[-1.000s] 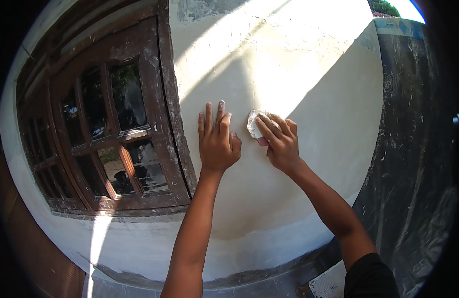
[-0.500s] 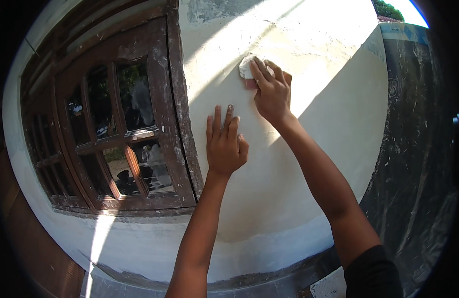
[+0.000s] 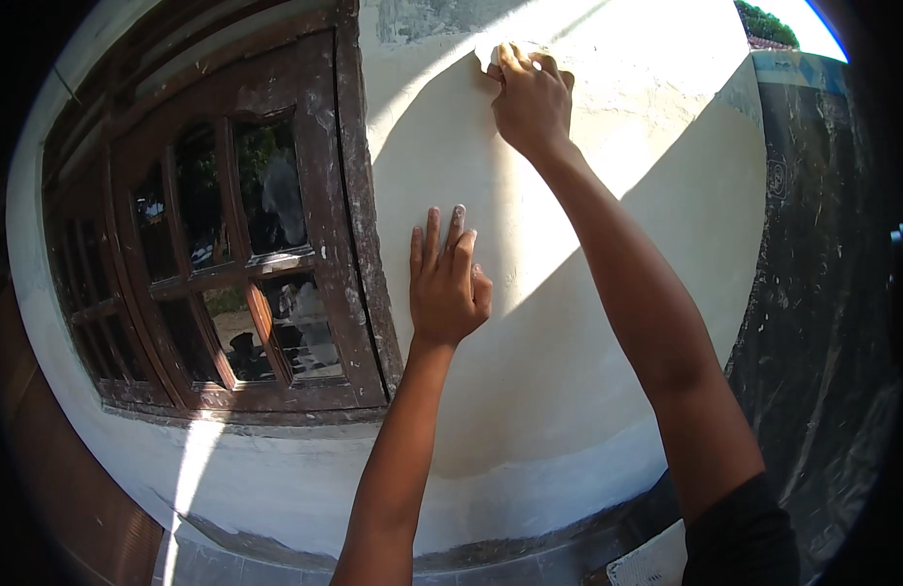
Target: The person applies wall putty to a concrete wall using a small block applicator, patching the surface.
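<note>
Several fingers (image 3: 433, 236) of the left hand (image 3: 449, 308) are stretching upward, slightly apart, against the plastered wall (image 3: 549, 391) beside the wood-framed window (image 3: 231, 283). Those of the right hand (image 3: 532, 103) are gripping a whitish pad (image 3: 485, 51) high on the wall; it is lying beneath the fingertips, its edge showing to their left.

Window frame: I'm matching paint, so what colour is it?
The window frame is dark brown, speckled with whitish marks; the head view shows it.
</note>
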Demonstrator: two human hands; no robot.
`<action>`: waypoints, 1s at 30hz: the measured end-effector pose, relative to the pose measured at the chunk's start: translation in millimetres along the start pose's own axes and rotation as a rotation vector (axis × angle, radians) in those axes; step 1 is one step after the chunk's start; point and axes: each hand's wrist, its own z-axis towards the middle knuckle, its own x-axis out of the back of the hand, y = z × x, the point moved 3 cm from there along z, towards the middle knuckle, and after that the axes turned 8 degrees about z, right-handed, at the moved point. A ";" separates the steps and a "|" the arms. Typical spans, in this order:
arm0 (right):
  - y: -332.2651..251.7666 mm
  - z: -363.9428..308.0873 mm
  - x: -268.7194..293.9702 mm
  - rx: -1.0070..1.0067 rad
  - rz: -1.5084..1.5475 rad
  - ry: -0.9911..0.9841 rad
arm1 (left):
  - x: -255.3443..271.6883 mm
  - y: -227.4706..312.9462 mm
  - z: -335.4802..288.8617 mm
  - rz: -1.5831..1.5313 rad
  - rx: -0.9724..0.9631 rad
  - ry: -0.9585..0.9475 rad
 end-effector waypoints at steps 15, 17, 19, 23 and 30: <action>40.4 5.0 29.6 -0.135 0.139 0.157 | -1.6 2.7 0.1 0.014 0.002 0.007; 26.3 -36.3 1.5 0.022 -0.059 0.173 | -1.2 1.5 1.7 0.009 0.006 0.010; -9.7 -88.5 -6.1 0.076 0.189 0.112 | 1.4 -2.6 -1.8 0.009 0.011 0.016; -49.8 -124.9 23.5 0.253 0.511 -0.093 | 4.7 -7.4 -5.9 0.019 0.019 0.010; 50.0 -19.8 41.6 0.112 0.271 0.202 | 2.5 3.2 0.4 -0.005 0.007 0.005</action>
